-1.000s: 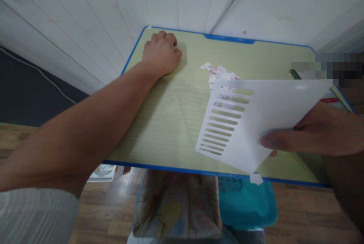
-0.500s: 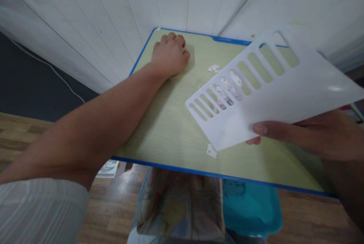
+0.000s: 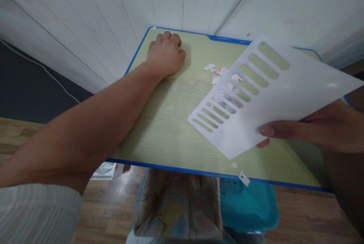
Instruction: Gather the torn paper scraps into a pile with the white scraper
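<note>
My right hand [image 3: 309, 130] grips a white slotted plastic panel [image 3: 273, 101] by its lower edge, thumb on top. The panel tilts over the folding table [image 3: 176, 122], its row of long slots toward the far left. Small torn paper scraps [image 3: 217, 72] lie beyond its slotted edge, and more show through the slots. One scrap with a dark dot [image 3: 243, 178] is at the blue front rim, with a smaller scrap [image 3: 234, 165] just behind it. Fingers curled, my left hand [image 3: 167, 52] rests closed at the table's back left; its fingertips are hidden.
A white plank wall [image 3: 167, 5] stands behind the table, with a grey cable [image 3: 239, 3] running down it. Below the front edge are a patterned cloth [image 3: 176, 210] over my lap and a teal plastic tub [image 3: 250, 206] on the wooden floor.
The panel's slotted end has swung toward me, uncovering more scraps behind it. The dotted scrap has shifted right and forward to the front rim. My left hand stays in place on the table.
</note>
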A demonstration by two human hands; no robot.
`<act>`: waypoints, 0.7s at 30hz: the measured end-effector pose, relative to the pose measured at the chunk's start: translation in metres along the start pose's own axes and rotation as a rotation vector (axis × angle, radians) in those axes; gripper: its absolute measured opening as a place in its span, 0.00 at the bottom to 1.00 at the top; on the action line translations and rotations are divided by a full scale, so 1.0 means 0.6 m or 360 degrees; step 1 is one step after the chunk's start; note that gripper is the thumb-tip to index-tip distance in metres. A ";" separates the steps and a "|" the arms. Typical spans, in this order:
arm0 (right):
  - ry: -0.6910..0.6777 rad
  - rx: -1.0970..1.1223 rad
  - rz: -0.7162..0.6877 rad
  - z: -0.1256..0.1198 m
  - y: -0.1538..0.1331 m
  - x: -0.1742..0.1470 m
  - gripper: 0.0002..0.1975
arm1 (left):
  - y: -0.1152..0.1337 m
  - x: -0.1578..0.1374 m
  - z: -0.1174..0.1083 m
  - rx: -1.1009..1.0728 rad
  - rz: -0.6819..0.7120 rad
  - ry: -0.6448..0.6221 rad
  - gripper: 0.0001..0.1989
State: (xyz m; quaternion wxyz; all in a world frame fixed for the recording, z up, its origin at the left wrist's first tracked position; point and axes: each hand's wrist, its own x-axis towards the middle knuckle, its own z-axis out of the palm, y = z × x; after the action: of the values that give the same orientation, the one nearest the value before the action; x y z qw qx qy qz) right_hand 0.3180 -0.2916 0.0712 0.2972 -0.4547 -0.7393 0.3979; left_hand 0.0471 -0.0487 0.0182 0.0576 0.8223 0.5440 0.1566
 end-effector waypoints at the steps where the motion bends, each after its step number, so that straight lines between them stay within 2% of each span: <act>1: 0.0032 0.0020 0.0022 0.002 0.000 0.002 0.04 | 0.000 0.000 0.000 0.0004 0.0007 -0.0001 0.28; 4: 0.0019 0.0112 0.0092 0.005 -0.003 0.008 0.04 | -0.001 0.002 -0.001 0.0032 0.0016 0.0001 0.30; 9: -0.0394 0.0092 0.0082 -0.008 -0.013 0.016 0.07 | -0.001 0.002 -0.002 -0.0012 0.0006 0.0010 0.29; 12: -0.0380 0.0056 0.0130 -0.012 -0.016 0.018 0.07 | 0.000 0.000 -0.005 -0.0010 0.0013 0.0010 0.29; 16: -0.0467 0.0048 0.0142 -0.016 -0.016 0.016 0.05 | 0.001 -0.004 -0.010 0.0016 0.0030 -0.0001 0.29; 18: -0.0321 0.0026 0.0087 -0.018 -0.016 0.014 0.06 | 0.001 -0.005 -0.010 0.0032 0.0048 0.0000 0.29; 21: 0.0121 -0.0071 -0.0051 -0.012 -0.015 0.014 0.12 | 0.000 -0.003 -0.007 0.0054 0.0040 0.0007 0.28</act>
State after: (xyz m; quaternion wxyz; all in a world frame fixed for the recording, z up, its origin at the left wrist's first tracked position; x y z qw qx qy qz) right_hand 0.3166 -0.2841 0.0832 0.3212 -0.4641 -0.7434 0.3588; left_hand 0.0450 -0.0504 0.0217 0.0406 0.8296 0.5363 0.1499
